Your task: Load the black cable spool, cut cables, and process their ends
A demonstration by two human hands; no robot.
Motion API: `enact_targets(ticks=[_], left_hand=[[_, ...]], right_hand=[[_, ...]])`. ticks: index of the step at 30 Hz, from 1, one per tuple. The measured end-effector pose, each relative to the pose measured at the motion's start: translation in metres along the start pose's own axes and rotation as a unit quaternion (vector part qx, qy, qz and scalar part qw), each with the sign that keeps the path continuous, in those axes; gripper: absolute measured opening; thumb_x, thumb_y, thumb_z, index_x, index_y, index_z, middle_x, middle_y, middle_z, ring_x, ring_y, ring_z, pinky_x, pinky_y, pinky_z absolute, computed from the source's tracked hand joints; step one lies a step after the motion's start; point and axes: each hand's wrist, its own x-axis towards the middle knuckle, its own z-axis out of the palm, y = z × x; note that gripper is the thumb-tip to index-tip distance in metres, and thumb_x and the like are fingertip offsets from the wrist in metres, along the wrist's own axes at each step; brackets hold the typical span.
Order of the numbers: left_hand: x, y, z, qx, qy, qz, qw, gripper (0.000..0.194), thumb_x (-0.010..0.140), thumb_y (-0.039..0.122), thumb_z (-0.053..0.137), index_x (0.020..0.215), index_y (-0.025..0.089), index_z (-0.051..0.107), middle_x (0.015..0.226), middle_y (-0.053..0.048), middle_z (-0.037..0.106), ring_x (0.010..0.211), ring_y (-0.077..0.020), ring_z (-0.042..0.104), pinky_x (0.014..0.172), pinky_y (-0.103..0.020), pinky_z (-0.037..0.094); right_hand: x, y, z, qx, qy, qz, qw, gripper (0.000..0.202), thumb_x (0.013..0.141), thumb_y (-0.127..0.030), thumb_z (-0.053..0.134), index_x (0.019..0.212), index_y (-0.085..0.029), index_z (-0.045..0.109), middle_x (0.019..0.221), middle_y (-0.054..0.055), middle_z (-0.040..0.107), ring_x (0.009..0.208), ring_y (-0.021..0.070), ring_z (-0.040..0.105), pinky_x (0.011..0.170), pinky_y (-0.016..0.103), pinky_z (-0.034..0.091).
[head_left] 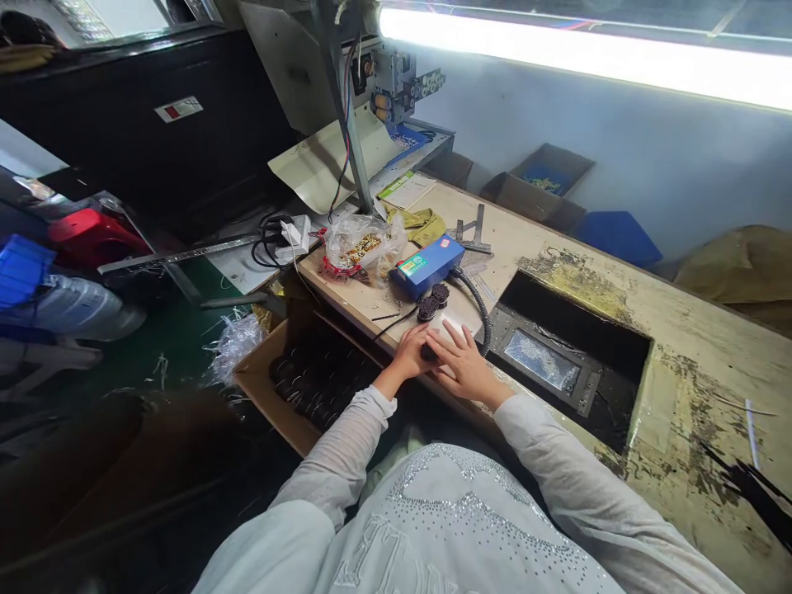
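My left hand (408,355) is closed around a dark bundle (428,352) at the near edge of the workbench; only a small part of it shows. Over it lies my right hand (461,360), fingers spread and palm down, its thumb side touching the bundle. Just beyond my fingers, two round bundles of thin black strands (433,303) stand side by side with their ends up. Behind these sits a blue box-shaped device (426,267) with a black ribbed hose (479,301) curving from its right end. A pale sheet (461,318) lies beside my right fingers.
Below the bench at left, a cardboard box (256,375) holds several dark bundles. Right of my hands is a rectangular recess (575,330) in the workbench (681,355). A clear plastic bag (365,243), yellow cloth (426,225) and metal square (475,233) lie farther back.
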Motion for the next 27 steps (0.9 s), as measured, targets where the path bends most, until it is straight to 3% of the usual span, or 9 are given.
enact_targets(ticks=[3,7,10,14,17,23,27], left_hand=[[0.0,0.002,0.0,-0.005,0.007,-0.015,1.0,0.066,0.056,0.026,0.083,0.119,0.019,0.063,0.127,-0.012,0.063,0.13,-0.0314,0.048,0.11,-0.05,0.036],[-0.001,0.006,-0.002,-0.007,0.007,-0.02,1.0,0.06,0.058,0.023,0.081,0.116,0.02,0.065,0.124,-0.01,0.065,0.131,-0.0307,0.047,0.111,-0.05,0.035],[0.0,0.006,-0.002,-0.01,0.01,-0.013,1.0,0.055,0.057,0.027,0.083,0.11,0.021,0.068,0.122,-0.009,0.066,0.13,-0.0304,0.048,0.111,-0.049,0.035],[0.0,0.008,-0.002,-0.008,0.017,-0.007,1.0,0.042,0.057,0.033,0.086,0.096,0.022,0.072,0.117,-0.008,0.068,0.128,-0.0305,0.05,0.109,-0.049,0.037],[-0.002,0.014,-0.003,-0.011,0.034,-0.004,0.999,0.036,0.065,0.038,0.081,0.096,0.023,0.072,0.115,-0.007,0.069,0.127,-0.0289,0.05,0.109,-0.049,0.036],[-0.007,0.019,-0.005,0.025,-0.007,0.001,1.0,0.035,0.068,0.039,0.078,0.1,0.026,0.072,0.122,-0.004,0.067,0.134,-0.0289,0.044,0.115,-0.051,0.026],[-0.009,0.015,-0.003,0.024,-0.009,0.002,1.0,0.047,0.065,0.044,0.081,0.106,0.026,0.07,0.125,-0.004,0.066,0.134,-0.0292,0.043,0.116,-0.051,0.024]], right_hand=[[0.001,0.004,-0.002,-0.008,-0.011,0.006,1.0,0.071,0.084,-0.023,0.052,0.151,-0.023,0.029,0.153,0.006,0.037,0.148,0.0299,0.008,0.117,0.061,0.003],[0.002,0.007,-0.001,0.001,-0.032,-0.009,0.999,0.073,0.081,-0.023,0.054,0.151,-0.023,0.03,0.152,0.005,0.039,0.148,0.03,0.011,0.117,0.06,0.002],[0.001,0.011,-0.001,0.033,-0.008,-0.004,0.999,0.072,0.083,-0.029,0.054,0.151,-0.022,0.03,0.152,0.006,0.039,0.148,0.0303,0.012,0.117,0.061,0.006],[-0.007,0.019,-0.003,0.112,0.111,0.084,0.984,0.069,0.087,-0.033,0.05,0.151,-0.02,0.028,0.152,0.011,0.038,0.145,0.0297,0.023,0.115,0.056,0.024],[-0.02,0.024,-0.002,0.165,0.17,0.124,0.963,0.061,0.088,-0.03,0.048,0.147,-0.022,0.035,0.148,0.012,0.043,0.138,0.0276,0.037,0.112,0.051,0.032],[-0.052,0.03,0.008,0.263,0.203,0.268,0.904,0.048,0.087,-0.032,0.049,0.134,-0.023,0.049,0.13,0.014,0.055,0.107,0.0259,0.059,0.09,0.045,0.049],[-0.063,0.036,0.008,0.286,0.208,0.324,0.877,0.041,0.086,-0.035,0.049,0.124,-0.02,0.056,0.119,0.013,0.059,0.096,0.024,0.06,0.082,0.042,0.051]])
